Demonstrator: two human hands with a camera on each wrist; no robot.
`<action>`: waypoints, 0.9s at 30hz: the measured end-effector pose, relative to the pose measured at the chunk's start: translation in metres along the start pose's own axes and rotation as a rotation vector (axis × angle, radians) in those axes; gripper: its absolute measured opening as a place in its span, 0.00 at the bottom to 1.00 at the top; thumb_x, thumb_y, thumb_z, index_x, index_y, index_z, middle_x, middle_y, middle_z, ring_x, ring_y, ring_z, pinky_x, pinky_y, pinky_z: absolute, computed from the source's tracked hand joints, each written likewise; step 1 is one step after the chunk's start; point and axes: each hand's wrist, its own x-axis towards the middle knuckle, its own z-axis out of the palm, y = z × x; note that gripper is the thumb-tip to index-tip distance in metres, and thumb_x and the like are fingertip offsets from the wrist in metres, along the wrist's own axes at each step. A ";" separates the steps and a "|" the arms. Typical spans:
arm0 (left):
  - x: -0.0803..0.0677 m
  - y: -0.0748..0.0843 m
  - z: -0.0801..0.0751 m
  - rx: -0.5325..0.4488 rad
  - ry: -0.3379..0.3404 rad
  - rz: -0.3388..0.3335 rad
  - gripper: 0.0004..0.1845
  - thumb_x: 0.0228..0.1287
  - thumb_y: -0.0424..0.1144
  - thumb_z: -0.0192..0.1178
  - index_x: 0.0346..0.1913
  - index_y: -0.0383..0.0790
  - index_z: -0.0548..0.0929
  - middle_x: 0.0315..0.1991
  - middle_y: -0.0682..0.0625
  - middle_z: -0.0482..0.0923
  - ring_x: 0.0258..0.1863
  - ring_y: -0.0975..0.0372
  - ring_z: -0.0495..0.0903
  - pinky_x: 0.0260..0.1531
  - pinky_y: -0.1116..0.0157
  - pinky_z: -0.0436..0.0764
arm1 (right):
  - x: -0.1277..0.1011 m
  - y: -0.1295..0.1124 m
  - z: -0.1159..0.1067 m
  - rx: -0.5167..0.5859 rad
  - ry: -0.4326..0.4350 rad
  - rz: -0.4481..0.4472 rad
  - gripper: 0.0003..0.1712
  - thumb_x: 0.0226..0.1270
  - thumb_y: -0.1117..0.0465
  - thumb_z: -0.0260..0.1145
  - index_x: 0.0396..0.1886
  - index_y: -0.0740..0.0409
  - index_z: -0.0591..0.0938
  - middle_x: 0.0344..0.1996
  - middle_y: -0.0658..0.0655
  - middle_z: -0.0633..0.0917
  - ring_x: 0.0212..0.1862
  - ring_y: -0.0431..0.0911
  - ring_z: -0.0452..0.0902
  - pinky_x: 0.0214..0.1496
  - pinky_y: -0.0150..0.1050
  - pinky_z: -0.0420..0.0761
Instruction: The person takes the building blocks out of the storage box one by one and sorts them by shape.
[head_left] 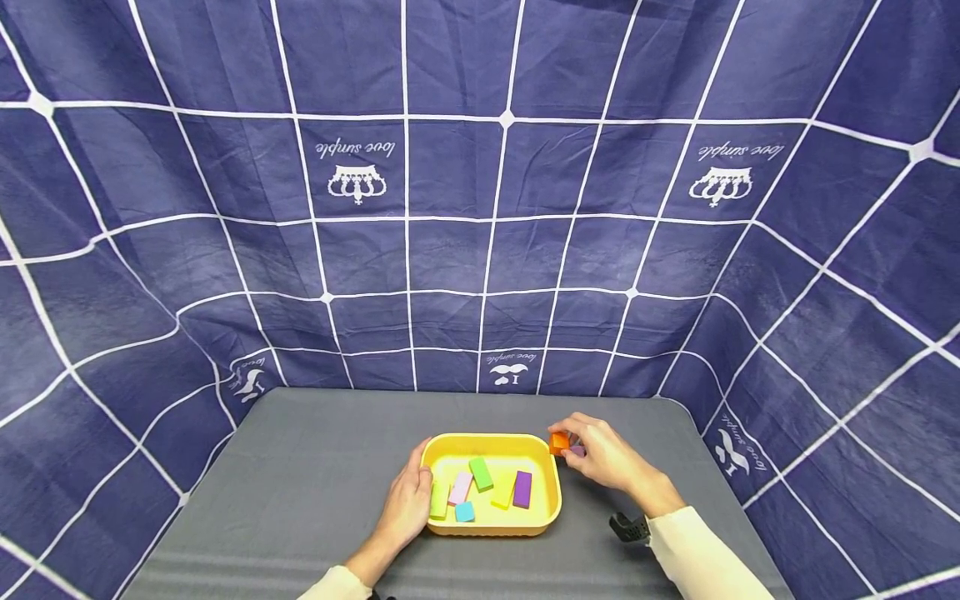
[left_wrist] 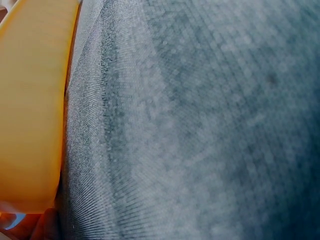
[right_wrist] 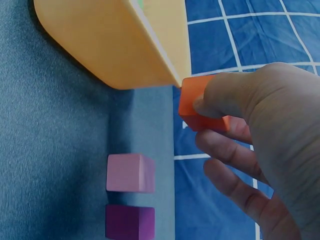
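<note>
My right hand (head_left: 603, 457) pinches an orange block (right_wrist: 192, 107) between thumb and fingers, beside the right rim of a yellow plastic tub (head_left: 491, 530). The block is off the table. On the tub's left side my left hand (head_left: 407, 502) holds the wall, its thumb by the rim. Inside the tub lie a green block (head_left: 481, 474), a pink block (head_left: 461, 488), a blue block (head_left: 465, 512), a purple block (head_left: 522, 489), a yellow block (head_left: 501, 498) and a yellow-green block (head_left: 438, 502). The left wrist view barely catches the left fingers (left_wrist: 37, 227).
A light pink block (right_wrist: 123, 172) and a dark purple block (right_wrist: 122, 222) sit on the table below the right hand. Grey cloth covers the table (head_left: 315, 475). Blue curtain (head_left: 450, 258) with white lines hangs behind and at both sides.
</note>
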 end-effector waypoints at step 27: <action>0.000 -0.001 0.000 0.003 -0.005 0.006 0.29 0.89 0.30 0.50 0.86 0.37 0.73 0.80 0.34 0.82 0.80 0.38 0.82 0.82 0.35 0.78 | -0.027 0.022 -0.014 -0.105 0.049 0.152 0.24 0.62 0.73 0.84 0.58 0.58 0.94 0.46 0.49 0.93 0.45 0.48 0.93 0.52 0.46 0.94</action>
